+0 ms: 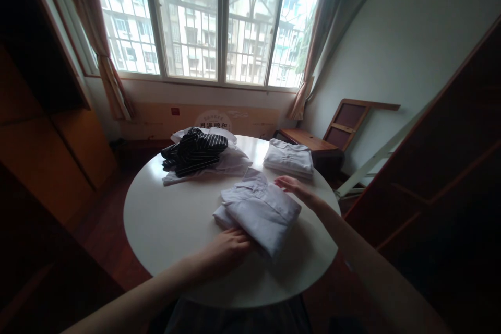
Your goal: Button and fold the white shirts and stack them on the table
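Note:
A folded white shirt (262, 209) with its collar towards the window lies at an angle near the middle of the round table. Under its left side, the edge of another folded white piece (222, 217) shows. My left hand (230, 248) is closed at the shirt's near left edge, with the fingertips partly hidden by the cloth. Beside the far right edge, next to the collar, is my right hand (291, 186). Its fingers are stretched out and apart, close to the fabric; whether they touch it is unclear.
The round white table (168, 235) carries a stack of folded white shirts (288, 157) at the back right. Back left, a black striped garment (199, 148) lies on loose white clothes (235, 159). Beyond stand a wooden cabinet (303, 139) and a barred window (191, 36).

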`<state>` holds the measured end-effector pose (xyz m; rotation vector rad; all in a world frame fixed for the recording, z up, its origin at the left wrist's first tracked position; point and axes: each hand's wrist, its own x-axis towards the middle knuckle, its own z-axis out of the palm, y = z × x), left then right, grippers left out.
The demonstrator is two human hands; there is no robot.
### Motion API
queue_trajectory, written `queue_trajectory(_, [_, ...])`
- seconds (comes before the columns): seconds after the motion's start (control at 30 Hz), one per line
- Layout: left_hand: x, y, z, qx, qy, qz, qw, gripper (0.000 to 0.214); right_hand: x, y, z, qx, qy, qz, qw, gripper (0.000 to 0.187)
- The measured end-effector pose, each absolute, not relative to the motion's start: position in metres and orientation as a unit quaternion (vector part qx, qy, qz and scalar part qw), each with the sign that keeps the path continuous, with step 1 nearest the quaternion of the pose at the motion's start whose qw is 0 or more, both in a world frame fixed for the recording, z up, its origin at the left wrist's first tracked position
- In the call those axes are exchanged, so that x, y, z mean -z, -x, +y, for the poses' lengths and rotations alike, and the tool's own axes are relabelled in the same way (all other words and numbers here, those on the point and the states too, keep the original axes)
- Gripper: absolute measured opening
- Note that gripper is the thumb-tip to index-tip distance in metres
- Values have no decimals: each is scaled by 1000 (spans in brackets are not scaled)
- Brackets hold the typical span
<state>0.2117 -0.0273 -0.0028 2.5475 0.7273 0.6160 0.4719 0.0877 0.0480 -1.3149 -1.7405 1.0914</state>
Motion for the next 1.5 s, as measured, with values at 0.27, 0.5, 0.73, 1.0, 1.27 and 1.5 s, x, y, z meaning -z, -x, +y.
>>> queue_trajectory(0.27, [-19,-159,2,-241,-855,373,269,30,-23,-484,31,-430,481,-715,269,35])
queue_trajectory(0.5, [6,-183,-19,-358,-673,512,396,37,-5,-462,25,-319,452,-737,388,20])
queue_trajectory(0.73, [16,-179,-22,-405,-623,496,449,33,0,-450,26,-448,443,-679,377,35])
queue_trajectory(1.0, [-8,-175,36,-338,-457,521,637,51,-16,-434,59,-621,520,-495,314,52])
queue_trajectory(1.27, [6,-184,65,-536,-454,583,408,15,-11,-423,79,-496,508,-595,378,38])
queue_trajectory(1.5, [14,-180,65,-584,-364,577,440,32,-4,-430,89,-337,673,-579,312,36])
